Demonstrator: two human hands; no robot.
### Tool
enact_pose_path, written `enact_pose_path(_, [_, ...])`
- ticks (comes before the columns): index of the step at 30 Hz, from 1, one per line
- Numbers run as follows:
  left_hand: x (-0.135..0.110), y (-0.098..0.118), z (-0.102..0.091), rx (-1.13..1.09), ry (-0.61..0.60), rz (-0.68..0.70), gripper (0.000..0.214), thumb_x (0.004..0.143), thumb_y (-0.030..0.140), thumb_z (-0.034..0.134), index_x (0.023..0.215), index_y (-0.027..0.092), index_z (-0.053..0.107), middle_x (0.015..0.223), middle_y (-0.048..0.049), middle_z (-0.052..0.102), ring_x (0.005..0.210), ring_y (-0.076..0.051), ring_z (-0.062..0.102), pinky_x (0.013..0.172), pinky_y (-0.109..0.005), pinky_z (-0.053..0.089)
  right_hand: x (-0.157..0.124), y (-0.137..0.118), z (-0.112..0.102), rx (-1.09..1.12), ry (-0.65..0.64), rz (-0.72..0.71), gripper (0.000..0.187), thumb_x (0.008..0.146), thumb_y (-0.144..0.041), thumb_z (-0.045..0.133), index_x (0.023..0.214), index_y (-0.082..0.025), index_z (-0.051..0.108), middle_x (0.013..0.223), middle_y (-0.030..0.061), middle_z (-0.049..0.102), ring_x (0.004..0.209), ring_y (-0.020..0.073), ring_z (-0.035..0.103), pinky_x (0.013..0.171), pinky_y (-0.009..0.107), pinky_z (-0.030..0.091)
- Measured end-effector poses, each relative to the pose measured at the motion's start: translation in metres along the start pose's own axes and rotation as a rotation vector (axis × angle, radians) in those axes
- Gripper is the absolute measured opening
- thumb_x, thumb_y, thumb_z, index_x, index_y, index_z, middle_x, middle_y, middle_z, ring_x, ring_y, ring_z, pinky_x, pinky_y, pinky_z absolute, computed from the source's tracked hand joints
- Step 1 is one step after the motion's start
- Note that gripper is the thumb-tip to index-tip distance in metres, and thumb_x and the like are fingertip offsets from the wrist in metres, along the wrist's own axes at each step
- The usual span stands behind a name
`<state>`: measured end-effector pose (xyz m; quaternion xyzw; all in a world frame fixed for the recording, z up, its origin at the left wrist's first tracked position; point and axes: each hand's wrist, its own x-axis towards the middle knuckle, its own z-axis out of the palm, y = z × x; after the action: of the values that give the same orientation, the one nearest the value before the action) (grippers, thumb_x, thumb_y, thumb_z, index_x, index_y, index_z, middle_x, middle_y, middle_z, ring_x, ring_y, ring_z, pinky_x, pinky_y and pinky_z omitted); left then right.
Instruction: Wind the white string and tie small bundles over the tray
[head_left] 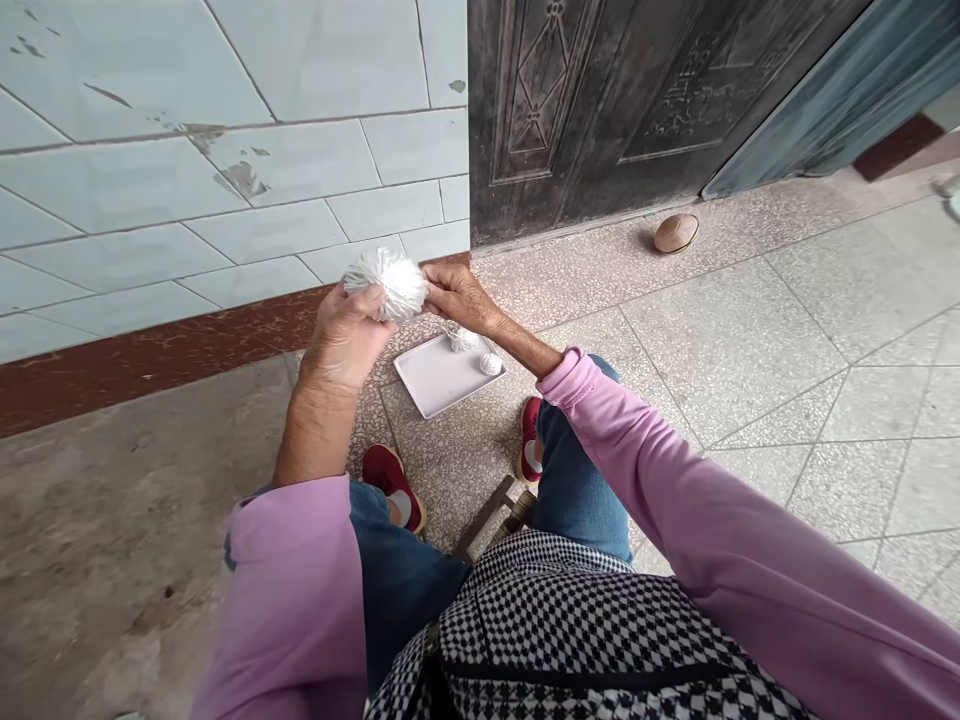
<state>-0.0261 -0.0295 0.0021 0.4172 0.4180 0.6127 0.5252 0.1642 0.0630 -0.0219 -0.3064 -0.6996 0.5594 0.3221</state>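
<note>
A fluffy white yarn pom-pom (pixel 394 283) is held up in front of me, above the floor. My left hand (pixel 346 335) is closed around its left side, with the thumb across the strands. At the right edge of the pom-pom, the fingers of my right hand (pixel 461 298) are pinched together on its strands; the fingertips are partly hidden. Below my hands a pale shallow tray (pixel 439 385) lies on the floor. In it are a small white ball of yarn (pixel 490 364) and a looser bundle of white yarn (pixel 463 340), partly covered by my right wrist.
A tiled wall (pixel 285 190) rises ahead on the left, beside a dark carved door (pixel 570 110). A rounded brownish object (pixel 676 233) lies near the doorstep. My red shoes (pixel 386 470) flank the near side of the tray. Part of a low stool (pixel 487 525) shows beneath me.
</note>
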Motion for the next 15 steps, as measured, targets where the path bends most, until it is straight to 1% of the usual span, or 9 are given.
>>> enact_pose_path(3, [0.005, -0.005, -0.005, -0.018, 0.067, 0.029, 0.084, 0.069, 0.066, 0.122, 0.116, 0.027, 0.065, 0.138, -0.0122, 0.085, 0.158, -0.041, 0.066, 0.122, -0.053, 0.065, -0.007, -0.008, 0.000, -0.121, -0.038, 0.007, 0.053, 0.130, -0.004, 0.067, 0.082, -0.024, 0.056, 0.075, -0.0044, 0.056, 0.078, 0.0134, 0.048, 0.075, 0.031, 0.037])
enact_pose_path(5, [0.006, -0.007, -0.009, -0.022, 0.114, 0.020, 0.085, 0.069, 0.064, 0.124, 0.116, 0.027, 0.064, 0.142, -0.0089, 0.086, 0.155, -0.037, 0.068, 0.121, -0.051, 0.065, -0.012, -0.009, 0.003, -0.155, -0.074, 0.011, 0.050, 0.130, -0.004, 0.068, 0.084, -0.023, 0.060, 0.074, -0.0041, 0.058, 0.079, 0.0141, 0.051, 0.077, 0.032, 0.038])
enact_pose_path(8, [0.007, -0.011, -0.014, 0.004, 0.172, 0.000, 0.085, 0.071, 0.065, 0.122, 0.120, 0.029, 0.062, 0.144, -0.0058, 0.085, 0.145, -0.035, 0.073, 0.112, -0.051, 0.067, -0.019, -0.007, 0.010, -0.157, -0.173, -0.024, 0.039, 0.131, -0.008, 0.070, 0.093, -0.019, 0.070, 0.074, -0.0054, 0.061, 0.077, 0.0142, 0.054, 0.077, 0.031, 0.040])
enact_pose_path(11, [0.009, -0.017, -0.021, 0.029, 0.225, 0.022, 0.086, 0.071, 0.065, 0.120, 0.122, 0.030, 0.060, 0.138, -0.0041, 0.085, 0.135, -0.033, 0.076, 0.106, -0.051, 0.069, -0.024, -0.007, 0.017, -0.135, -0.252, -0.074, 0.036, 0.132, -0.009, 0.070, 0.097, -0.016, 0.073, 0.076, -0.0059, 0.062, 0.077, 0.0136, 0.056, 0.076, 0.029, 0.041])
enact_pose_path(13, [0.012, -0.021, -0.027, 0.070, 0.230, 0.057, 0.087, 0.072, 0.065, 0.120, 0.121, 0.029, 0.059, 0.132, -0.0029, 0.086, 0.130, -0.031, 0.075, 0.105, -0.051, 0.067, -0.027, -0.014, 0.018, -0.087, -0.258, -0.069, 0.035, 0.133, -0.011, 0.070, 0.098, -0.016, 0.075, 0.074, -0.0069, 0.058, 0.076, 0.0135, 0.053, 0.074, 0.029, 0.040])
enact_pose_path(15, [0.016, -0.027, -0.034, 0.150, 0.214, 0.102, 0.086, 0.074, 0.071, 0.120, 0.115, 0.026, 0.059, 0.122, -0.0017, 0.086, 0.134, -0.032, 0.075, 0.105, -0.051, 0.061, -0.029, -0.026, 0.015, -0.032, -0.241, -0.042, 0.034, 0.133, -0.015, 0.076, 0.099, -0.017, 0.077, 0.071, -0.0081, 0.051, 0.073, 0.0139, 0.048, 0.071, 0.030, 0.039])
